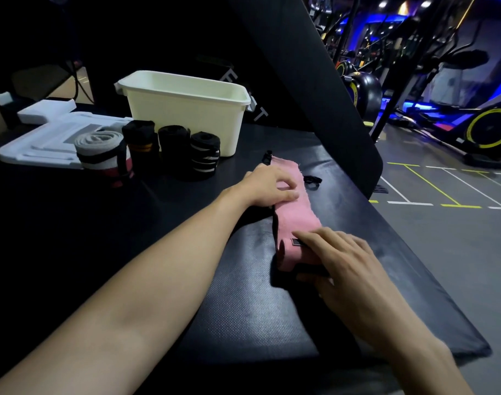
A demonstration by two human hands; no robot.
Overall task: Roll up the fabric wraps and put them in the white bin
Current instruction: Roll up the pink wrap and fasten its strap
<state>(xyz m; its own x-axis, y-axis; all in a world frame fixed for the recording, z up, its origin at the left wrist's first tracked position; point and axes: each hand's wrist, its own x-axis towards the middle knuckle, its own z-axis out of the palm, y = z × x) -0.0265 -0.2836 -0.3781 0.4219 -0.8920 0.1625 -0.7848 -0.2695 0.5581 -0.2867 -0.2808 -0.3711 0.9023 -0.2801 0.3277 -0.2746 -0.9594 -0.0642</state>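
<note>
A pink fabric wrap [296, 215] lies stretched along the black padded surface [243, 309], its near end wound into a small roll. My right hand [343, 260] grips that roll, fingers on top and thumb beneath. Farther up the strip, my left hand [269, 185] presses the pink fabric flat with its fingers. The white bin [186, 109] stands behind, apart from both hands. In front of it stand several rolled wraps: a grey one [100, 151] and three black ones [141, 143] [174, 146] [205, 155].
White foam packing [44, 138] lies at the back left. A slanted black panel [314, 81] rises to the right of the bin. The pad's right edge drops to a gym floor with marked lines and exercise machines [443, 109]. A black strap piece [312, 181] lies by the pink wrap.
</note>
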